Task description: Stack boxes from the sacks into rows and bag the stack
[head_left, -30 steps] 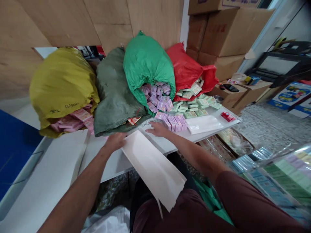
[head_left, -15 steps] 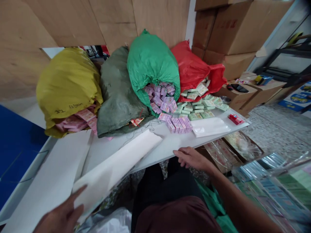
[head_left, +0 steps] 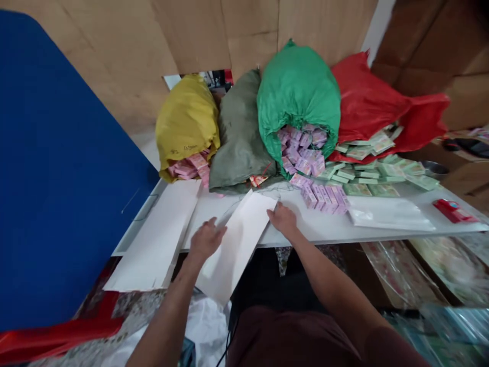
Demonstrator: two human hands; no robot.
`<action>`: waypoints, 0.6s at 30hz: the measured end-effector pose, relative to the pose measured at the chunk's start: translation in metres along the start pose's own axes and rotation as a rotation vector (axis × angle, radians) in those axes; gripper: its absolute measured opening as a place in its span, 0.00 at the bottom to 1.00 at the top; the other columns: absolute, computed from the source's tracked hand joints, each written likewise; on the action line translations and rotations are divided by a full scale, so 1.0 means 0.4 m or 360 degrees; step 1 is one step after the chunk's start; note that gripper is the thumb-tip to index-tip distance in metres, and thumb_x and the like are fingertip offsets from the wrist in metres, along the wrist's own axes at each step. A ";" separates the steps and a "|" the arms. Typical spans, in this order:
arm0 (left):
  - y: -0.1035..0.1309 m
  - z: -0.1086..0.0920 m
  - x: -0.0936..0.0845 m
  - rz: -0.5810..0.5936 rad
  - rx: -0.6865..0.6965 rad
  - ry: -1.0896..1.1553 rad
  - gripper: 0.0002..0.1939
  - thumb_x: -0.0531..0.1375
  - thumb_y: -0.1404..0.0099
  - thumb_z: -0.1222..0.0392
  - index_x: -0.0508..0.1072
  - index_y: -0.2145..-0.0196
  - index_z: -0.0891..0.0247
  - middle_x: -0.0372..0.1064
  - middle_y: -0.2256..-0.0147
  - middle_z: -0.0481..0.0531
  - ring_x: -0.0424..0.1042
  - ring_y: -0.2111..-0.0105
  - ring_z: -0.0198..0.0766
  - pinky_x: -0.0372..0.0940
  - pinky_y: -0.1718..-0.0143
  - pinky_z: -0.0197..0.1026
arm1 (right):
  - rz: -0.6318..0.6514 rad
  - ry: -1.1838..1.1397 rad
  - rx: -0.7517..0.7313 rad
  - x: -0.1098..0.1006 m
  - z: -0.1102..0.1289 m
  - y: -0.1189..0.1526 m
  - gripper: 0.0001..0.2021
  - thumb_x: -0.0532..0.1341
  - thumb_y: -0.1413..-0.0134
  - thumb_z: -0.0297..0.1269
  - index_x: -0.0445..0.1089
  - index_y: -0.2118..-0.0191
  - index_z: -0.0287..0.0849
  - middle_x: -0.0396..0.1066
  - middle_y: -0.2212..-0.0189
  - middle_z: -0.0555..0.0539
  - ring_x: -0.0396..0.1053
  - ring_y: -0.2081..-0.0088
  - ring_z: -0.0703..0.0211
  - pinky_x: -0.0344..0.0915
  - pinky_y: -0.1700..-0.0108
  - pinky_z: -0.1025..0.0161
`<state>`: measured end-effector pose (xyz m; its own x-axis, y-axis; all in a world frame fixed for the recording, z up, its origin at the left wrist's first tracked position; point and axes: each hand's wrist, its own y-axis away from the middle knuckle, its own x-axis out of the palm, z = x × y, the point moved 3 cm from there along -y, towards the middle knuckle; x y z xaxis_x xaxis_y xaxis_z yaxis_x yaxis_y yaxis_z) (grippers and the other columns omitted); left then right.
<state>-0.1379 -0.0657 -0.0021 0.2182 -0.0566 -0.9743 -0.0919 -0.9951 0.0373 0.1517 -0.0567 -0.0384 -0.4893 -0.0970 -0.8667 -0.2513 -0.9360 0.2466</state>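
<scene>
A long white sheet (head_left: 239, 239) lies slantwise over the table's front edge, its near end hanging toward my lap. My left hand (head_left: 207, 238) is closed at its left edge, the thumb side toward the sheet. At the upper right corner, my right hand (head_left: 282, 218) pinches the sheet's edge. To the left lies a second pale stack of sheets (head_left: 155, 232), untouched. Beyond my right hand, a row of small purple boxes (head_left: 324, 199) stands on the white table (head_left: 298, 232).
Along the back lean a yellow sack (head_left: 187, 120), a grey-green sack (head_left: 242, 132), a green sack (head_left: 300, 94) and a red sack (head_left: 372, 104), with small packs spilling out. Clear plastic bags (head_left: 389, 213) and a red item (head_left: 454, 210) lie rightward. A blue panel (head_left: 57, 168) stands left.
My right hand has gone from the table's front edge to the sheet's upper right corner. My left hand has moved up along the sheet and closed at its edge. The view has swung left.
</scene>
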 end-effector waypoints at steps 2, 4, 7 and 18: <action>-0.043 -0.039 0.047 0.0348 0.0114 0.0055 0.20 0.57 0.28 0.54 0.74 0.42 0.59 0.80 0.56 0.57 0.78 0.54 0.50 0.68 0.52 0.45 | -0.0048 -0.0045 0.0010 -0.006 0.010 -0.021 0.27 0.53 0.28 0.43 0.63 0.32 0.33 0.74 0.45 0.27 0.73 0.41 0.41 0.67 0.40 0.50; -0.068 -0.095 0.091 0.0435 0.0254 0.0170 0.17 0.57 0.31 0.60 0.76 0.45 0.58 0.80 0.59 0.54 0.78 0.58 0.47 0.67 0.55 0.43 | -0.0093 -0.0119 0.0009 -0.014 0.007 -0.040 0.25 0.53 0.30 0.39 0.64 0.32 0.36 0.76 0.45 0.30 0.74 0.42 0.43 0.68 0.40 0.52; -0.111 -0.162 0.137 0.0333 0.0329 0.0478 0.23 0.57 0.35 0.65 0.74 0.43 0.60 0.80 0.59 0.54 0.78 0.60 0.46 0.67 0.57 0.42 | -0.0170 -0.0245 -0.0038 -0.025 -0.015 -0.062 0.25 0.53 0.31 0.34 0.66 0.32 0.41 0.76 0.44 0.35 0.74 0.42 0.47 0.67 0.39 0.54; -0.214 -0.222 0.199 0.0493 0.0222 0.1842 0.43 0.62 0.43 0.58 0.62 0.29 0.61 0.78 0.62 0.50 0.69 0.77 0.34 0.62 0.78 0.35 | -0.0291 -0.1072 -0.0362 -0.023 -0.115 -0.092 0.25 0.50 0.29 0.47 0.76 0.40 0.41 0.79 0.45 0.44 0.76 0.47 0.55 0.72 0.45 0.60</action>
<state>-0.0265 0.0079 -0.0631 0.9034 -0.4021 -0.1488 -0.3832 -0.9130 0.1403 0.2040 -0.0369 -0.0596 -0.8817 0.2282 -0.4130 -0.2344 -0.9715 -0.0363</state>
